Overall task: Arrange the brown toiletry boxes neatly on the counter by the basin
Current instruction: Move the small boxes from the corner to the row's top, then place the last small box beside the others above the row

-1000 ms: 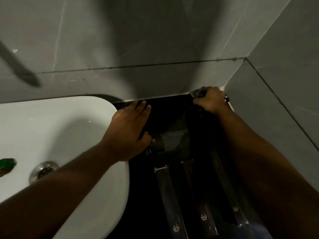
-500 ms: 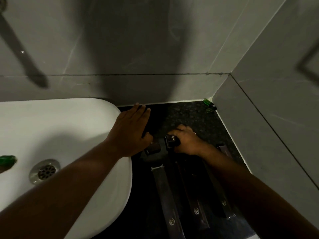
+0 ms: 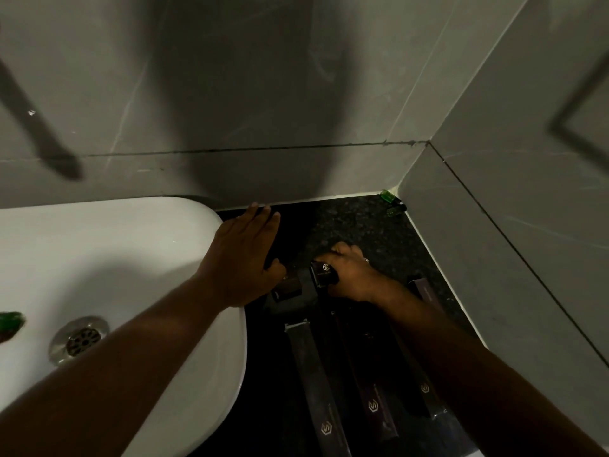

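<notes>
Several long brown toiletry boxes (image 3: pixel 314 384) with gold logos lie side by side on the dark speckled counter (image 3: pixel 359 225), running toward me. My right hand (image 3: pixel 354 275) is closed around a small dark box (image 3: pixel 324 273) with a gold logo at the far end of the row. My left hand (image 3: pixel 245 258) lies flat, fingers together, on the basin's rim and the counter beside it; its thumb touches another small dark box (image 3: pixel 288 288). My right forearm hides part of the right-hand long boxes.
The white basin (image 3: pixel 108 258) with its metal drain (image 3: pixel 79 339) fills the left. A green object (image 3: pixel 11 321) sits at the basin's left edge. A small green item (image 3: pixel 390 199) lies in the counter's far corner. Grey tiled walls close in behind and to the right.
My right hand came back from the far corner, leaving the small green item there, and closed on the small dark box. My left hand stayed in place.
</notes>
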Demonstrator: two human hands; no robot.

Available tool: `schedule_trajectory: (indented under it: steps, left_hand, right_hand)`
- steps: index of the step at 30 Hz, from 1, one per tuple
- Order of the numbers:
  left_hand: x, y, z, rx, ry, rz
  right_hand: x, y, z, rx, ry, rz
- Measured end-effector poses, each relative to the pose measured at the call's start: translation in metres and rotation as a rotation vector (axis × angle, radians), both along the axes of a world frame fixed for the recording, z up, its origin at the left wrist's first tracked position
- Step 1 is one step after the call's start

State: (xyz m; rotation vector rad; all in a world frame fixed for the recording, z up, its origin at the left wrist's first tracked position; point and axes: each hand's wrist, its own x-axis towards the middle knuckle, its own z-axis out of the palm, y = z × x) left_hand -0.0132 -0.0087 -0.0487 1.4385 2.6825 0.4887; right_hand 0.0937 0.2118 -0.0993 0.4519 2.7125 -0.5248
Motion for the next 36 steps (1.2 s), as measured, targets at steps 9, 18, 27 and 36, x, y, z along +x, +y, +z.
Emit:
schedule_trajectory:
  steps: [9,18,27,36]
  left_hand:
    - [-0.002,0.002,-0.002,0.003,0.028,-0.019]
    - [-0.003,0.001,-0.004,-0.034,0.015,0.004]
    - [-0.001,0.004,0.0,-0.059,0.011,0.001]
    - [0.002,0.003,0.01,-0.109,0.05,-0.012]
  right_hand:
    - [-0.013,0.082,0.035,0.317,0.264,-0.211]
    - [-0.056,0.16,-0.002,0.26,0.155,-0.652]
    - [-0.046,0.151,0.007,0.194,0.268,-0.833]
    - [0.021,0.062,0.017,-0.211,0.364,-0.476]
